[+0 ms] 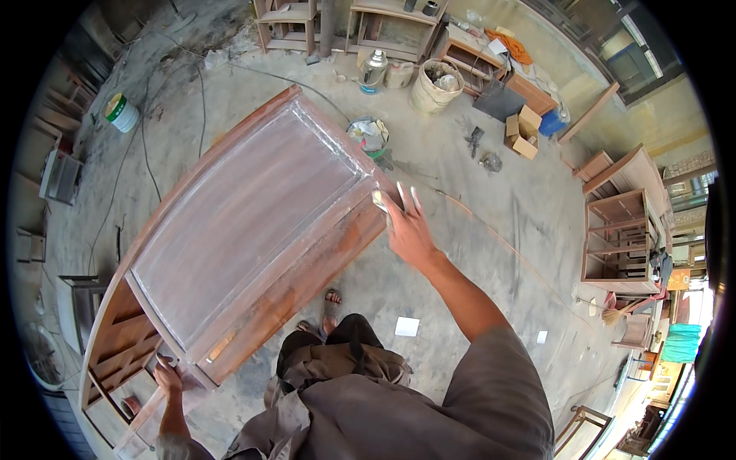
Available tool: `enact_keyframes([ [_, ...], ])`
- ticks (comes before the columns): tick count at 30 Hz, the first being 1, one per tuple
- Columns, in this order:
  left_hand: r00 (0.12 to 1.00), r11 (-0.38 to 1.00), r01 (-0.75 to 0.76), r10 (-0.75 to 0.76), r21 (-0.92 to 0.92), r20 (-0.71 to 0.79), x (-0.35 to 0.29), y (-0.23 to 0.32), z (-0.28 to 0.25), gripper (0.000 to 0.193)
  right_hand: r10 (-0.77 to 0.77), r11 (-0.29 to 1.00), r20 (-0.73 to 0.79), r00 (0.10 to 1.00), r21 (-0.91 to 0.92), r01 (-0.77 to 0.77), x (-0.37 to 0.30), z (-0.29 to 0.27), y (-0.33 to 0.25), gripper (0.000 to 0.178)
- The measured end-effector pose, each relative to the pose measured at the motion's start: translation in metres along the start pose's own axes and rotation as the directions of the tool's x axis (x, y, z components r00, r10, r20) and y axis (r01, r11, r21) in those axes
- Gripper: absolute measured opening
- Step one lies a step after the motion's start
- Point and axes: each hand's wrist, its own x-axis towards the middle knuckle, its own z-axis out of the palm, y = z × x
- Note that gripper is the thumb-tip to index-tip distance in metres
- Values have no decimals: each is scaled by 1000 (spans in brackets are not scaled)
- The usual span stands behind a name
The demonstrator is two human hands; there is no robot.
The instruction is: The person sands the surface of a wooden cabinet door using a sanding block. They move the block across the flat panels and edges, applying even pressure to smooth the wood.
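A large reddish-brown wooden furniture piece (238,207) with a curved far side lies in front of me. Whitish dust or filler lines the grooves around its broad panel. At its right corner is my right hand (410,230), its fingers stretched apart and their tips coated pale. A yellowish-white patch shows at the thumb; whether it is a separate thing I cannot tell. My left hand (167,377) is closed around the wooden frame at the near left end, beside the open slatted section (126,337). A pale patch marks the near side rail.
Beyond the piece stand a paint tin (373,73), a whitish bucket (435,88) and a smaller tub (368,136). An open cardboard box (523,132) and wooden shelving (621,238) are to the right. Cables cross the floor. A white sheet (407,326) lies near my feet.
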Motion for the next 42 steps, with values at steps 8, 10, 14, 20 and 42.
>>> enact_keyframes([
  [8, 995, 996, -90, 91, 17, -38, -8, 41, -11, 72, -7, 1000, -29, 1000, -5, 7, -1, 6, 4, 55],
  [10, 984, 984, -165, 169, 67, -56, -5, 25, -6, 70, -18, 1000, -118, 993, -11, 17, -4, 21, 9, 56],
  [14, 999, 999, 41, -41, -26, 3, -3, 12, 3, 70, 23, 999, -87, 996, 29, -21, -50, 17, 18, 57],
  [20, 983, 987, -157, 153, -29, -98, -5, 22, 0, 72, 21, 999, -102, 995, 48, -16, -14, 19, 6, 61],
  [42, 981, 991, -134, 137, 27, -136, -9, 44, -1, 82, 406, 899, 32, 913, 166, -405, -44, 47, -23, 65],
])
